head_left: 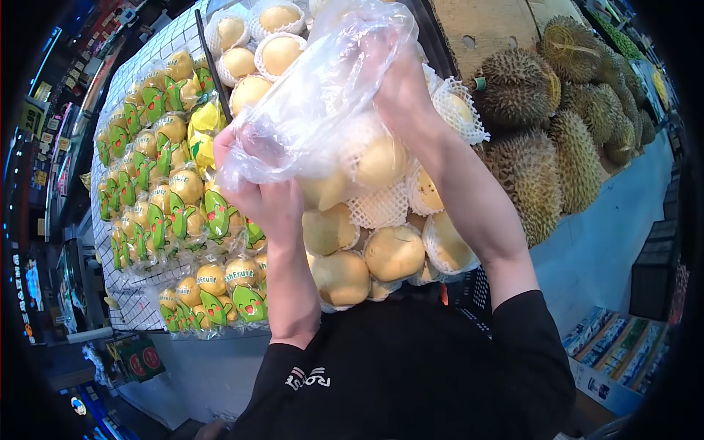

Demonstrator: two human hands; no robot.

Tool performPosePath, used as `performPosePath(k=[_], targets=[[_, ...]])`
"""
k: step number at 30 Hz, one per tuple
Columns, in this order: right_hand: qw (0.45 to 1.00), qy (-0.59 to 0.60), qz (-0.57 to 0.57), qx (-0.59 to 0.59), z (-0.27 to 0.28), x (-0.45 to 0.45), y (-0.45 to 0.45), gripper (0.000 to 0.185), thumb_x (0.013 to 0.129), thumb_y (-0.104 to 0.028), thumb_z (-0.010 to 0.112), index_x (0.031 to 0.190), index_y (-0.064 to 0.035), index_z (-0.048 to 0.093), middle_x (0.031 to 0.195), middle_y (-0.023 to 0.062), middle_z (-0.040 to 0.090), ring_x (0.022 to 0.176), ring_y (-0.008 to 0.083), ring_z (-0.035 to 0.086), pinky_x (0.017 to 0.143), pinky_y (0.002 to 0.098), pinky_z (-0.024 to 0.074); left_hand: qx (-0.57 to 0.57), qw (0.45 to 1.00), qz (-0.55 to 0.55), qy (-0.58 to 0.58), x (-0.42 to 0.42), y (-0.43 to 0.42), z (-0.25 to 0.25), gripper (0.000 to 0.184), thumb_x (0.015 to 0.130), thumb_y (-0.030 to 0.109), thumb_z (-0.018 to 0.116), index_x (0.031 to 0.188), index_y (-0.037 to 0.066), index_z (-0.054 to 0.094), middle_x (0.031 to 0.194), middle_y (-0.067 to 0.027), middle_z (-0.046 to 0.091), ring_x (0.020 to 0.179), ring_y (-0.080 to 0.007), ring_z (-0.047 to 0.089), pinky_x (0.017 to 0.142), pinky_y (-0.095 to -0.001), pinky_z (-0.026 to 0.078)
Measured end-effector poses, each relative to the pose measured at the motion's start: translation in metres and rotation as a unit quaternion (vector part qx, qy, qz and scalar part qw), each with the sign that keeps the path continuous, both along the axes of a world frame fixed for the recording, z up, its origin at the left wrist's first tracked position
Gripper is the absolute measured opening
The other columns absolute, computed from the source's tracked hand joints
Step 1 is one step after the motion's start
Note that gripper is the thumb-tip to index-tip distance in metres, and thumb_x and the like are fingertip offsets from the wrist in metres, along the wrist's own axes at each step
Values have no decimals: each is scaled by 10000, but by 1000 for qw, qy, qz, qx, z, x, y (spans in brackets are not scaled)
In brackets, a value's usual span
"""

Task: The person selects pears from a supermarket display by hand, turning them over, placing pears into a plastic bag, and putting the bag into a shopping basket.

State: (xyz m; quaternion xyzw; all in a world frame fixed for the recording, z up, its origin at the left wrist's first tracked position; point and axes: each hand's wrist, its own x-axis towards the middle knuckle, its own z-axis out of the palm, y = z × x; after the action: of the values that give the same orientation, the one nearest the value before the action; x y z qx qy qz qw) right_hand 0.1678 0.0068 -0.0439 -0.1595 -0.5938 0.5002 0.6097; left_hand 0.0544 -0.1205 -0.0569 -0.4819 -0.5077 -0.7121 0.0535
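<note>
A clear plastic bag (pixel 315 95) is stretched between my two hands above a display of pale yellow round fruit (pixel 341 279). My left hand (pixel 257 172) grips the bag's near left end, its fingers closed on the plastic. At the far right end my right hand (pixel 396 70) is inside or behind the plastic, and its fingers show only dimly through it. White foam nets (pixel 381 205) wrap many of the fruits. Through the plastic, fruits lying underneath are visible; whether the bag holds any cannot be made out.
Packaged yellow fruit with green cartoon labels (pixel 176 213) fills the rack at left. A yellow packet (pixel 205 132) lies beside the black divider (pixel 213 62). Spiky durians (pixel 528 176) are piled at right. Boxed goods (pixel 616 348) stand low at the right.
</note>
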Motion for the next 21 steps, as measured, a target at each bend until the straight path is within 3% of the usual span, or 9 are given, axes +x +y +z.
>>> performPosePath(k=[1,8,11,16,17,19,21], targets=[[999,31,8,5,3,-1,1,173,973,-65,453,1062,-27,597,849,-5,591,741,71,551,660,249,471,4,1000,3,8,-1,0,2,189,989,124,546,943,-56,582,906,-48,569,773,-104,537,697,-248,434],[992,56,111,-8,1,-3,6,237,989,-154,475,1156,-20,575,995,53,609,872,118,587,756,281,513,20,999,-36,-28,-7,-15,15,146,947,89,596,1007,-45,592,942,-49,576,843,-111,569,743,-249,463],[989,58,133,-16,0,-9,5,279,995,-192,484,1196,-17,566,1058,77,617,929,138,603,797,294,531,19,999,18,32,-9,-23,20,157,895,55,640,1010,-41,591,948,-41,583,834,-118,578,750,-239,468],[992,-21,124,-27,11,-9,-20,326,991,-241,510,1236,-28,545,1100,90,611,930,160,610,818,316,527,43,999,-14,4,-15,-49,15,275,828,13,678,1061,-40,543,987,-74,591,815,-128,585,742,-264,488],[988,53,131,-59,15,-14,-29,168,964,-148,489,1039,-16,559,938,60,604,820,137,585,704,301,484,29,999,-24,18,-15,-59,18,322,828,33,681,1095,-38,516,1006,-100,590,829,-138,591,746,-282,493],[978,127,137,-93,23,-19,-45,149,936,-56,469,843,-3,573,776,30,597,710,114,559,589,287,442,59,998,-25,22,-9,-77,20,402,805,66,711,1141,-46,520,1026,-110,597,869,-162,598,763,-295,501],[989,113,99,11,29,-17,-57,155,910,-78,490,794,-6,563,699,51,579,643,139,551,558,291,431,97,993,-10,71,-1,-96,28,481,781,111,743,1182,-52,534,1058,-128,589,915,-199,601,757,-316,509]])
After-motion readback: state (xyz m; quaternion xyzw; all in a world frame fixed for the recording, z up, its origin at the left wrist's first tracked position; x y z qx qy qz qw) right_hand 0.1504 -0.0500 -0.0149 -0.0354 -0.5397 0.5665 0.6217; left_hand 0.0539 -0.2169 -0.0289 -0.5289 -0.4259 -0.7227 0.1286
